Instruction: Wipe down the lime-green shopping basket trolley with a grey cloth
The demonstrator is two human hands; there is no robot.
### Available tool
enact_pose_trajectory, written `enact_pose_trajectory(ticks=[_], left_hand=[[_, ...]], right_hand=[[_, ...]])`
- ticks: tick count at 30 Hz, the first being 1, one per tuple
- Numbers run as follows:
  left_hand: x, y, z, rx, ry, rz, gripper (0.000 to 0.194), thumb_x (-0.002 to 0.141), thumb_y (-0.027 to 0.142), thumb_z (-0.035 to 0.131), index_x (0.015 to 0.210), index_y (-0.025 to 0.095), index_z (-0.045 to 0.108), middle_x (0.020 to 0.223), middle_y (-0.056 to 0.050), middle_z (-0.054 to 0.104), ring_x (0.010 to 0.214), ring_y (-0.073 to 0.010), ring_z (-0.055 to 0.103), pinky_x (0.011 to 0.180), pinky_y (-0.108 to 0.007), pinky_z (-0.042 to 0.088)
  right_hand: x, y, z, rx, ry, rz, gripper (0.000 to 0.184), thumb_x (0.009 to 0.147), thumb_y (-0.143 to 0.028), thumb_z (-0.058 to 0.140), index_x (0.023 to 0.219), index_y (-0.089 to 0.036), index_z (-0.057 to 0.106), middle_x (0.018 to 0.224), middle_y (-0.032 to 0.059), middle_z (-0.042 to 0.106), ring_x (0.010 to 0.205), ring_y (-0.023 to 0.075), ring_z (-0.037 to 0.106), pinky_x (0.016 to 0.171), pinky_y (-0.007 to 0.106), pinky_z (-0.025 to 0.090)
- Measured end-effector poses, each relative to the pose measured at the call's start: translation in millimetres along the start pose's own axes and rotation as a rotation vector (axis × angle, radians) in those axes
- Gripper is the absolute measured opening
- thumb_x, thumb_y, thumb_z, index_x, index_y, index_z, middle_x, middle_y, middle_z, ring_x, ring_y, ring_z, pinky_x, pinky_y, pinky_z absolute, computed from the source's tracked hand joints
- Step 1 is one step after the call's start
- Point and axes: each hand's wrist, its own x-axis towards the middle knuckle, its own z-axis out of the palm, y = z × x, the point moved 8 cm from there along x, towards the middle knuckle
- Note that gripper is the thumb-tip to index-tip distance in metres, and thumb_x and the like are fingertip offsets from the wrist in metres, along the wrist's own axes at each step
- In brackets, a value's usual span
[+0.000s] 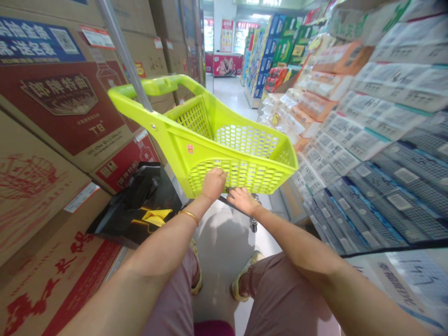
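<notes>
A lime-green shopping cart (168, 133) with lattice sides stands crosswise in front of me, its handle end to the left. My left hand (213, 183) is closed against the lower part of the near lattice wall; what its fingers grip is hidden. Just right of it and lower, my right hand (242, 199) has its fingers curled over the bottom edge of the basket, by a small dark part. Beneath the basket runs a dark frame bar, with a caster wheel (254, 225) at its right end. The visible inside of the basket holds nothing.
Stacked cartons (70, 102) wall the left side, with a black bag (140, 200) at their foot. A grey metal pole (124, 51) slants down by the cart handle. Packaged tissue stacks (378, 140) line the right. The tiled aisle (229, 91) runs on to a red freezer (227, 65).
</notes>
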Motion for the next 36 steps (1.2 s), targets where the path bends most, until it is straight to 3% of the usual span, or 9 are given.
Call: enact_pose_trajectory(ticks=[4,9,12,16,23,29,32,36], left_hand=[[0,0,0.8,-0.025,-0.005,0.007,0.026,0.089,0.016,0.039,0.080,0.016,0.063,0.076,-0.008,0.058,0.083,-0.0219,0.052,0.069,-0.033,0.036],[1,-1,3.3,0.000,-0.001,-0.004,0.026,0.090,0.018,0.039,0.081,0.016,0.064,0.078,-0.008,0.059,0.083,-0.0216,0.052,0.068,-0.032,0.035],[2,-1,3.7,-0.006,-0.015,-0.014,0.027,0.090,0.019,0.039,0.079,0.016,0.064,0.078,-0.008,0.060,0.082,-0.0218,0.052,0.067,-0.032,0.034],[2,0,3.6,0.029,-0.043,-0.007,0.026,0.090,0.020,0.040,0.081,0.016,0.064,0.078,-0.008,0.061,0.081,-0.0216,0.052,0.066,-0.032,0.034],[3,0,3.5,0.042,-0.049,0.000,0.026,0.089,0.017,0.040,0.084,0.015,0.065,0.080,-0.009,0.061,0.084,-0.0221,0.052,0.067,-0.032,0.035],[3,-2,2.2,0.006,-0.026,-0.021,0.026,0.089,0.016,0.039,0.082,0.016,0.064,0.079,-0.008,0.060,0.082,-0.0216,0.052,0.068,-0.032,0.035],[3,-2,2.4,0.027,-0.025,-0.015,0.026,0.089,0.016,0.039,0.080,0.016,0.065,0.078,-0.008,0.060,0.082,-0.0217,0.053,0.067,-0.032,0.036],[2,0,3.4,0.052,-0.026,0.015,0.025,0.089,0.018,0.041,0.081,0.015,0.065,0.077,-0.008,0.060,0.083,-0.0220,0.053,0.067,-0.032,0.036]], right_hand=[[7,6,-18,0.007,0.081,0.048,0.020,0.092,-0.021,0.043,0.100,-0.022,0.062,0.106,0.0086,0.059,0.092,0.0193,0.042,0.075,0.033,0.028],[8,46,-86,-0.091,0.461,0.350,0.025,0.091,-0.025,0.044,0.107,-0.028,0.063,0.107,0.0085,0.058,0.095,0.0213,0.042,0.079,0.036,0.027],[2,55,-106,-0.129,0.613,0.408,0.024,0.089,-0.025,0.047,0.105,-0.031,0.064,0.107,0.0072,0.057,0.097,0.0217,0.041,0.082,0.036,0.028],[3,51,-93,-0.128,0.580,0.370,0.023,0.086,-0.024,0.050,0.104,-0.030,0.065,0.106,0.0067,0.058,0.095,0.0212,0.041,0.080,0.035,0.028],[5,32,-35,-0.047,0.212,0.253,0.026,0.092,-0.025,0.041,0.106,-0.027,0.063,0.109,0.0087,0.058,0.095,0.0215,0.039,0.076,0.035,0.026],[-4,7,4,-0.058,0.036,0.057,0.023,0.093,-0.023,0.041,0.100,-0.023,0.062,0.105,0.0067,0.060,0.091,0.0202,0.041,0.074,0.033,0.025],[2,6,-1,-0.050,0.064,0.052,0.023,0.093,-0.024,0.041,0.100,-0.023,0.062,0.107,0.0068,0.059,0.092,0.0199,0.041,0.075,0.033,0.025],[14,24,-42,-0.050,0.256,0.207,0.024,0.092,-0.025,0.043,0.106,-0.026,0.062,0.108,0.0078,0.058,0.095,0.0208,0.040,0.077,0.034,0.025]])
